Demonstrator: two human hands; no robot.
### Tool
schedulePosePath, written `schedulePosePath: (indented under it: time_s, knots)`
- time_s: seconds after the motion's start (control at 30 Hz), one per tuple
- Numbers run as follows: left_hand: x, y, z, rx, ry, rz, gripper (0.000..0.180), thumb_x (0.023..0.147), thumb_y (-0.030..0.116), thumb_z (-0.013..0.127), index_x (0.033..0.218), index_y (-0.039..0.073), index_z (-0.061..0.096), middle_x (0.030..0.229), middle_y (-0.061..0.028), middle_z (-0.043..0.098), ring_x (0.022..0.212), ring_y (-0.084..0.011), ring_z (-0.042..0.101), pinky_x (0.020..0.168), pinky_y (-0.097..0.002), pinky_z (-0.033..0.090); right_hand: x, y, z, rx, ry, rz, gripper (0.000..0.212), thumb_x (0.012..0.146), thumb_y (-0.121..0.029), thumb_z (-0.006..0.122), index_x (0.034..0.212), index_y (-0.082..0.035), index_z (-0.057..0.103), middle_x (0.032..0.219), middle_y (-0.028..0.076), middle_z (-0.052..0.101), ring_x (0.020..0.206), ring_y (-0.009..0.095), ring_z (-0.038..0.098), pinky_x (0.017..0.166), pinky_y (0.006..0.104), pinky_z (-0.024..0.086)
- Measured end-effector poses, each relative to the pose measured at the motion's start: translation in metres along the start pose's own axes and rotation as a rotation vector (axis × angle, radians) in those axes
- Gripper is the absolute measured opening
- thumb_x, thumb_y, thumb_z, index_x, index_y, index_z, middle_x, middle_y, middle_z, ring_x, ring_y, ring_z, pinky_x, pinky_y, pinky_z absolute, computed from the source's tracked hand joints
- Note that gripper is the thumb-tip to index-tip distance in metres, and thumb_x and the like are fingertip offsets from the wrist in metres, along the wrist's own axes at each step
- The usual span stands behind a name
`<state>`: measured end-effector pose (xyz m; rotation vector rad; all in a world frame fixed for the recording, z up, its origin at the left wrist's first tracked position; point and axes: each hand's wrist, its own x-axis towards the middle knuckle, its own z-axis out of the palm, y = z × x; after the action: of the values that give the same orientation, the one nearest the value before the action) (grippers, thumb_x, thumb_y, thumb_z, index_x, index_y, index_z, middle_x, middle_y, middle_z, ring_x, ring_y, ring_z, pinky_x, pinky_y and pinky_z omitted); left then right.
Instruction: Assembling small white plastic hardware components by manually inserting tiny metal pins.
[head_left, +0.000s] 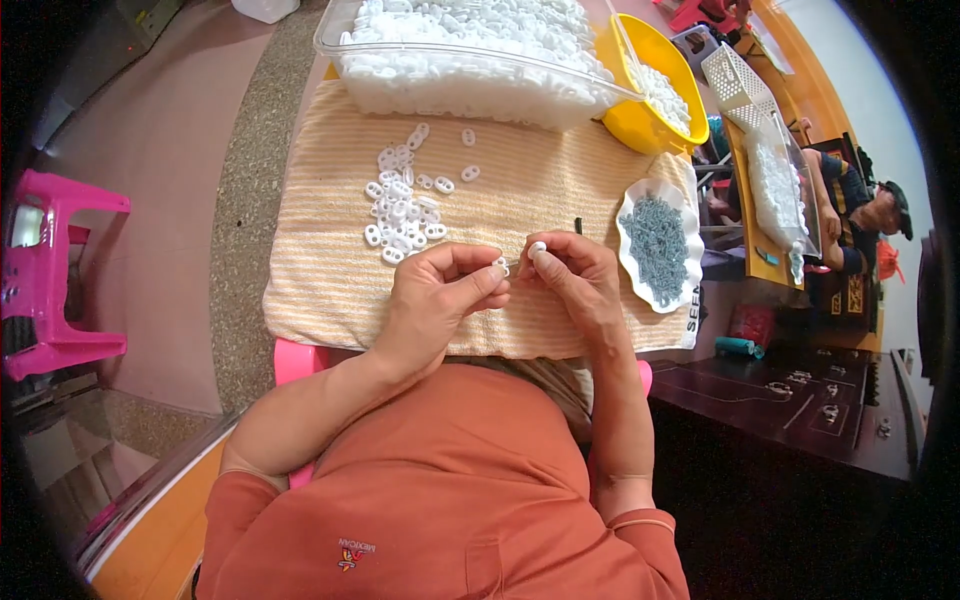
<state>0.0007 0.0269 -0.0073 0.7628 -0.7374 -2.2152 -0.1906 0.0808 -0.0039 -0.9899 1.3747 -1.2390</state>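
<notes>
My left hand [450, 288] is closed in a pinch on a small white plastic piece with holes [502, 266]. Facing it, a short gap away, my right hand [580, 278] pinches another small white piece [537, 248] between thumb and fingers. A thin line seems to run between the two, too fine to make out. Both hands are above a striped tan towel [330, 270]. Beyond my left hand lies a loose pile of white oval two-hole pieces [398, 212]. Small grey parts [655, 245] fill a white scalloped plate [692, 222] right of my right hand.
A clear bin [470, 92] heaped with white pieces stands at the far edge, beside a yellow basin [632, 128] holding more. A short black stick [578, 225] lies on the towel. Pink stool [45, 275] at left; another person [855, 205] sits by a table at right.
</notes>
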Motion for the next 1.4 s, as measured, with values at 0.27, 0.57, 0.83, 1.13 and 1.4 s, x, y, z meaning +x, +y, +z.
schedulePosePath:
  time_s: [0.27,0.57,0.83,1.13,1.4]
  knots:
    - [0.001,0.001,0.001,0.025,0.015,-0.031,0.017,0.088,0.005,0.064,0.103,-0.001,0.061,0.087,-0.0073,0.066,0.076,-0.0134,0.065,0.075,-0.0268,0.057,-0.004,-0.002,0.003,0.025,-0.008,0.033,0.025,0.09,-0.004,0.062,0.114,0.003,0.06,0.088,0.007,0.067,0.077,0.012,0.063,0.069,0.0235,0.051]
    - [0.002,0.001,-0.001,0.038,0.005,-0.038,0.02,0.088,0.005,0.064,0.105,-0.005,0.06,0.093,-0.0105,0.066,0.082,-0.0136,0.065,0.075,-0.0243,0.056,-0.006,-0.002,0.006,0.149,-0.045,0.031,0.029,0.088,0.001,0.063,0.116,0.003,0.058,0.096,0.007,0.066,0.083,0.012,0.064,0.073,0.0243,0.053]
    - [0.003,-0.002,-0.001,0.083,0.017,-0.05,0.017,0.088,0.006,0.064,0.103,-0.002,0.062,0.09,-0.0083,0.066,0.077,-0.0131,0.066,0.074,-0.0261,0.058,-0.006,0.003,0.002,0.149,-0.102,0.032,0.028,0.088,0.001,0.062,0.116,0.004,0.058,0.098,0.009,0.067,0.088,0.014,0.065,0.077,0.0268,0.054]
    - [0.003,-0.004,-0.001,0.078,-0.004,-0.046,0.017,0.089,0.007,0.064,0.103,-0.001,0.062,0.09,-0.0083,0.067,0.077,-0.0128,0.066,0.074,-0.0262,0.058,-0.007,0.001,0.002,0.156,-0.114,0.039,0.029,0.087,0.0,0.063,0.115,0.005,0.059,0.098,0.011,0.068,0.088,0.017,0.066,0.079,0.029,0.055]
    - [0.002,-0.003,-0.001,0.076,0.002,-0.052,0.017,0.089,0.007,0.065,0.104,-0.001,0.062,0.089,-0.008,0.067,0.076,-0.0127,0.066,0.073,-0.0258,0.058,-0.007,0.002,0.003,0.223,-0.112,0.012,0.03,0.087,-0.001,0.065,0.116,0.004,0.06,0.098,0.01,0.068,0.087,0.016,0.066,0.077,0.028,0.055]
